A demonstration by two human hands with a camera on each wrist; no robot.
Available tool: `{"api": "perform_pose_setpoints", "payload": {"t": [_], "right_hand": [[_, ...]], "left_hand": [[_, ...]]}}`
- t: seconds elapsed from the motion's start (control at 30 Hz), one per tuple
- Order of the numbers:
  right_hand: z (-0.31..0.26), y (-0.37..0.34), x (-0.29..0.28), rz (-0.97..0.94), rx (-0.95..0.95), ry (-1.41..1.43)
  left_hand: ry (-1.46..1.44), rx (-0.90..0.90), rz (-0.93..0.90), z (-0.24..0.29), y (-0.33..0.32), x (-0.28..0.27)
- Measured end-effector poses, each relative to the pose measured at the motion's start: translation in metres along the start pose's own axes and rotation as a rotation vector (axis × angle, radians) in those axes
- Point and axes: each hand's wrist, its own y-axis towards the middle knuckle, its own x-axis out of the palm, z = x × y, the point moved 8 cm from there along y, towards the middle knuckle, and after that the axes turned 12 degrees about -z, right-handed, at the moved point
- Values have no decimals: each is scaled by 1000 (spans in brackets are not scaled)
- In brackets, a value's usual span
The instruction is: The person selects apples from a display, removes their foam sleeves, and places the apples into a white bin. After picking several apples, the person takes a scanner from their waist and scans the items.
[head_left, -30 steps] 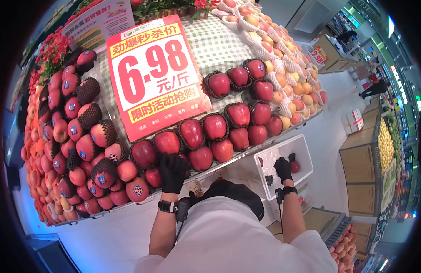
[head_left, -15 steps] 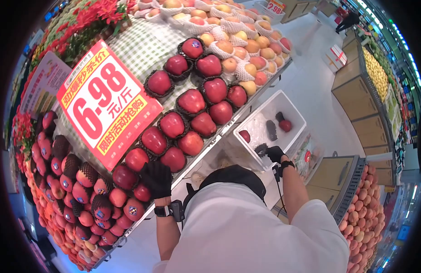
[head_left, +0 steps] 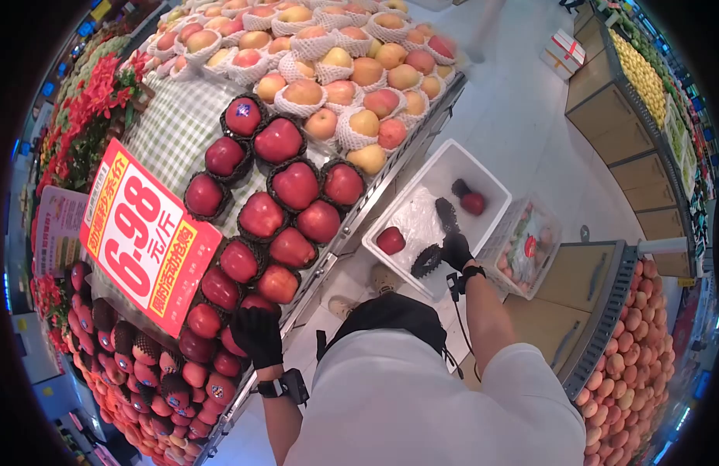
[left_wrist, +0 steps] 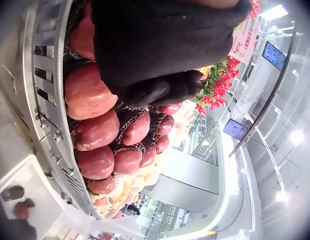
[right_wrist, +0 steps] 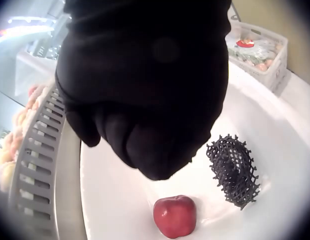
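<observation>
In the head view my black-gloved left hand [head_left: 256, 335] rests on the front edge of the red apples [head_left: 278, 283], fingers bent down beside a partly covered apple; whether it grips one is hidden. The left wrist view shows the back of this hand [left_wrist: 165, 45] over several apples [left_wrist: 90, 92]. My gloved right hand [head_left: 456, 251] is low in a white box [head_left: 491, 175], fingers curled, touching the end of a black foam net [head_left: 446, 213]. Its fingertips are hidden. A second net [head_left: 427, 261] and an apple [head_left: 390, 240] lie beside it. Another apple [head_left: 473, 203] sits farther up.
A red-and-yellow price sign [head_left: 146, 237] stands on the checkered cloth [head_left: 181, 109]. Netted peach-coloured fruit [head_left: 367, 71] fills the stand's far end. A fruit crate [head_left: 522, 252] is right of the box. Wooden cabinets [head_left: 565, 303] and a round-fruit pile [head_left: 627, 357] stand at the right.
The head view has turned, so the stand and box appear shifted. My right hand has moved from beside the lower net to the upper one. My left hand stays at the apples' front edge.
</observation>
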Motion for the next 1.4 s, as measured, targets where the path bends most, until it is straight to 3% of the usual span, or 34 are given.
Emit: {"api": "perform_pose_setpoints", "payload": {"t": [0.1,0.13,0.23,0.27,0.33,0.43,0.5,0.6,0.63,0.7,0.8,0.9,1.0,1.2,1.4], "right_hand": [[35,4,-9,246,252,227],[48,6,-3,162,384,238],[74,21,1,131,551,327],[78,31,7,-20,517,249],[84,50,14,-212,464,143],[124,62,48,-2,680,1109],[142,64,74,129,802,1536],[158,56,90,277,1125,1759],[162,50,91,326,1281,1772],[169,51,93,434,1373,1802],[177,60,103,575,1363,1859],[187,69,113,649,1321,1914],[195,76,121,700,1291,1947],[207,87,138,748,1227,1997],[247,103,189,723,1076,2065]], "left_hand": [[151,79,-149,-4,-2,-9],[91,67,-163,-4,-4,-2],[109,32,-192,-8,-11,4],[109,17,-198,-12,-11,10],[566,88,-3,-10,-14,-14],[417,94,115,-17,-19,-9],[150,29,173,-31,-20,13],[202,56,401,-40,-23,22],[248,55,402,-41,-22,24],[336,50,403,-46,-23,27],[100,19,365,-56,-21,32],[76,17,309,-60,-18,38],[36,26,407,-64,-20,40],[65,-5,332,-66,-18,37],[90,7,424,-71,-20,42]]}}
